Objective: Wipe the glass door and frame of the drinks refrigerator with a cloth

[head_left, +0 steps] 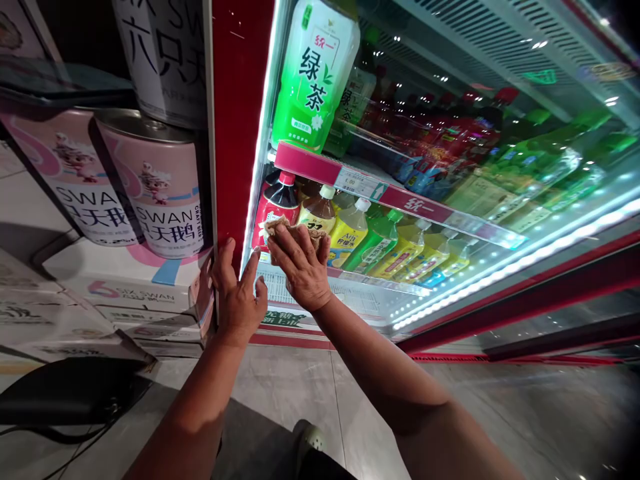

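Against glass, right hand [303, 270] flattens brown cloth [280, 230].

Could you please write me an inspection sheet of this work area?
Surface: the glass front of a lit drinks cooler, with light reflections on it.
Things in hand: a bunched brown cloth, under the right hand.
Clutter: large printed cans on white cartons at left; a black bag below them.
Hands: right hand lies flat over the cloth; left hand is beside it, fingers spread, near the red frame.
Cables: none certain; a thin dark strap or cord trails from the bag.
Surroundings: shelved bottles behind the glass; grey tiled floor; a shoe at the bottom.
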`<action>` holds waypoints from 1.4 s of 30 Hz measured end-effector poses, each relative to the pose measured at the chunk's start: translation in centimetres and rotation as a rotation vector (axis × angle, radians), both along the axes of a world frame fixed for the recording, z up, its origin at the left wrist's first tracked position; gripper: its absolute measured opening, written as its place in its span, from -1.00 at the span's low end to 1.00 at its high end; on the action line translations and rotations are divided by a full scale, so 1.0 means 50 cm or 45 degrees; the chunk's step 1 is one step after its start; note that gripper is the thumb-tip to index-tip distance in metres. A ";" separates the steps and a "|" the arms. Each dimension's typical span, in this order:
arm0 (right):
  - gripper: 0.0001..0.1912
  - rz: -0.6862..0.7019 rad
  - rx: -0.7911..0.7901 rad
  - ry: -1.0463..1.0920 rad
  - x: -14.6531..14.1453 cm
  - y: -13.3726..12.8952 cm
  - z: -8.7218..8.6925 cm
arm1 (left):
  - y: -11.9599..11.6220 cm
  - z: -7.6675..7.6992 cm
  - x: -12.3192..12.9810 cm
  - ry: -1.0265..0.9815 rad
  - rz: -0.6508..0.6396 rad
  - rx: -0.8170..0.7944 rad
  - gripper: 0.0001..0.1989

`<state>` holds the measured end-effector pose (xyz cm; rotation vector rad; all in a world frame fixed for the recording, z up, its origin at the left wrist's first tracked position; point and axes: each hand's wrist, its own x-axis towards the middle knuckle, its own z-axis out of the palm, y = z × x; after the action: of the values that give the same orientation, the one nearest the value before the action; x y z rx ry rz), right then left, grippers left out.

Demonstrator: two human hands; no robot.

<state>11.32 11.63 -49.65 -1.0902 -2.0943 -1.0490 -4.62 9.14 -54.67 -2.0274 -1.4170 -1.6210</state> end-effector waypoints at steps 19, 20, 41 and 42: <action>-0.48 0.131 -0.004 -0.008 -0.111 0.029 0.022 | 0.008 -0.005 -0.028 -0.169 0.065 -0.018 -0.14; -0.51 0.159 -0.006 -0.042 -0.115 0.028 0.013 | 0.008 -0.004 -0.029 -0.173 0.076 -0.006 -0.15; -0.41 0.102 0.015 -0.062 -0.125 0.042 0.128 | 0.010 0.019 -0.035 -0.161 -0.056 -0.028 -0.13; -0.40 0.091 0.003 -0.056 -0.127 0.042 0.130 | 0.012 0.016 -0.035 -0.154 -0.064 -0.031 -0.13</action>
<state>4.98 13.73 -43.17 -0.9916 -2.1493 -1.0495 -6.36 9.75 -53.88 -2.0246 -1.4430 -1.7830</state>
